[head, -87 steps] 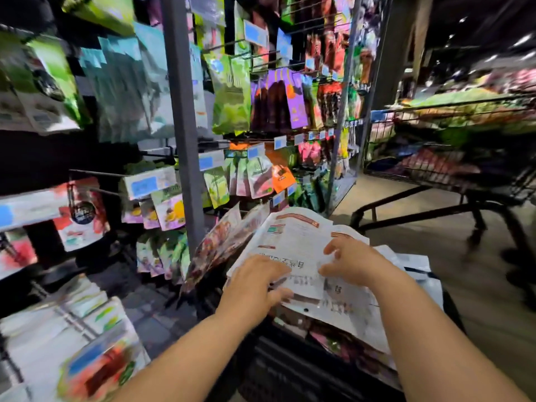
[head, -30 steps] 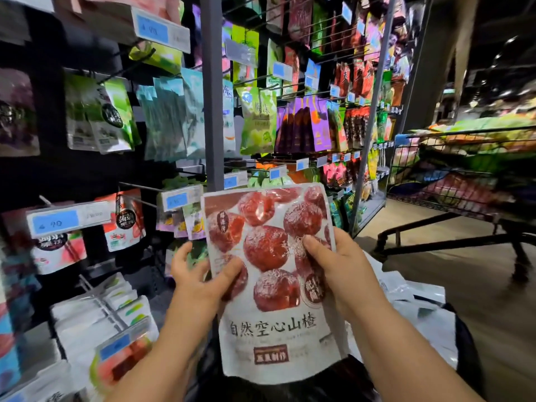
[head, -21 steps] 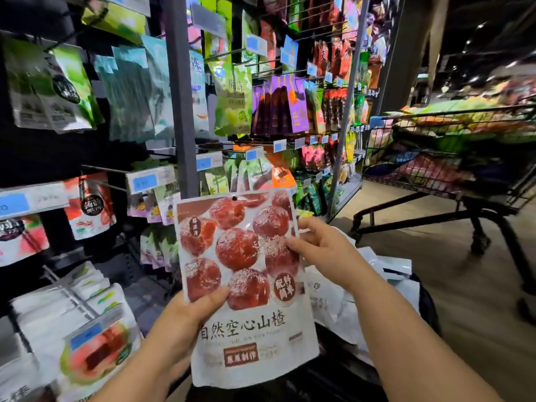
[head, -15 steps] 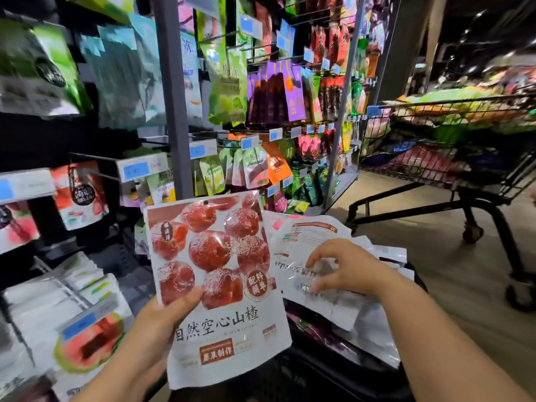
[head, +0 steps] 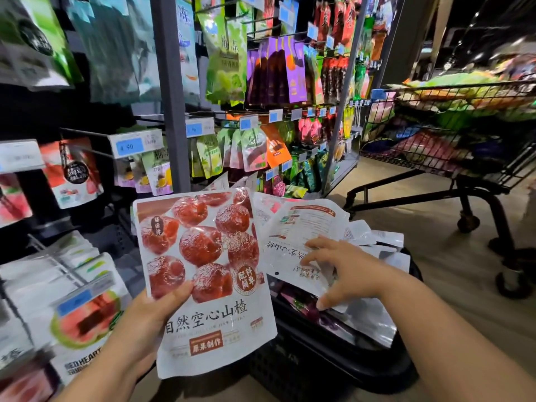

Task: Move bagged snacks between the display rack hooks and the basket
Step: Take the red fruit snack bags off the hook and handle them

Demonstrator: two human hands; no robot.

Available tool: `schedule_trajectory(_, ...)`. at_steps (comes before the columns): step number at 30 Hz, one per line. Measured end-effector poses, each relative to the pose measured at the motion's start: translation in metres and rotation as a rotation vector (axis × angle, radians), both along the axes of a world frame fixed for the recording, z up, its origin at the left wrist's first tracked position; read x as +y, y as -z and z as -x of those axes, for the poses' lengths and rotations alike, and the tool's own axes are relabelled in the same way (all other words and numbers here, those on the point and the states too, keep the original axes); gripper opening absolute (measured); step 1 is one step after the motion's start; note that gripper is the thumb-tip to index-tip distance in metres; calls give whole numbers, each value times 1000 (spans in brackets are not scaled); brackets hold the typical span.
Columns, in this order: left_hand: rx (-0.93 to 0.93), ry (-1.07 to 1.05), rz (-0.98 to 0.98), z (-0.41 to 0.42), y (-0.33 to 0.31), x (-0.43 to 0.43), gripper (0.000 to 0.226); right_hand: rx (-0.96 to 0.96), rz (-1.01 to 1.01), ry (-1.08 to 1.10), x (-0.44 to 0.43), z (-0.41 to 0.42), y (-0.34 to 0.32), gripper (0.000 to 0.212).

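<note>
1. Compared with a second ago, the right hand (head: 348, 268) no longer touches the red snack bag (head: 203, 256); it is now down at the basket (head: 319, 361), and only the left hand (head: 150, 311) holds the red bag.
2. The left hand grips this bag at its lower left edge, with the thumb (head: 174, 291) pressed on the front. The bag stands upright in the air, in front of the rack and just left of the basket.
3. The right hand's fingers (head: 319, 242) are spread and quite straight. They lie flat on a white bag (head: 301, 227), which is on top of the pile inside the basket, back side up. The thumb points down at the near edge of this bag. I cannot see that the fingers close around it.
4. The basket is black and stands low, on the right of the rack. More white and silver bags lie in it.
5. The rack has a grey post (head: 171, 97). Many bags hang from its hooks: green bags (head: 226, 62), purple bags (head: 278, 71), and lower ones behind a blue price tag (head: 135, 145).
6. At the lower left, bags with a watermelon picture (head: 84, 317) hang in rows.
7. The floor (head: 435, 227) looks like light wood. A wire shopping cart (head: 377, 132), full of packets, stands on it at the right, well apart from the basket.
8. The room behind the cart is dark, with blurred lights.
</note>
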State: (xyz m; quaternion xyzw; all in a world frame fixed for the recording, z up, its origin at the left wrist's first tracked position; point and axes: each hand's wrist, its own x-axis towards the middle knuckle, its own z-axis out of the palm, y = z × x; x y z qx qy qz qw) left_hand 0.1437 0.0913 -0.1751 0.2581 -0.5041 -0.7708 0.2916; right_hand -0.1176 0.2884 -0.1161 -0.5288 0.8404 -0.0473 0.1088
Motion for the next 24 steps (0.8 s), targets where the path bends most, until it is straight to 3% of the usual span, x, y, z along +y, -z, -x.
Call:
schedule_trajectory(3, 10, -2, 23, 2, 0, 0, 66, 42, 21, -4, -2, -1, 3, 80)
schedule_trajectory(7, 22, 1, 9, 3, 4, -2, 91, 109, 40, 6, -6, -7, 7, 76)
schedule_trajectory(13, 20, -47, 27, 3, 3, 0, 51, 200, 40, -30, -10, -16, 10, 58)
schedule_trajectory(16, 26, -78, 30, 0, 4, -2, 49, 192, 92, -15, -11, -16, 12, 40)
schedule_trajectory(18, 38, -87, 36, -4, 4, -4, 72, 218, 117, -13, -12, -14, 14, 50)
schedule_trajectory(20, 42, -97, 46, -7, 7, -7, 95, 245, 165, -14, -12, -13, 16, 46)
schedule_trajectory(22, 54, -92, 50, -10, 8, -9, 98, 244, 272, 21, -11, -14, 14, 25)
schedule_trajectory(24, 54, -105, 47, -14, 8, -11, 95, 195, 439, 60, -9, -16, 11, 18)
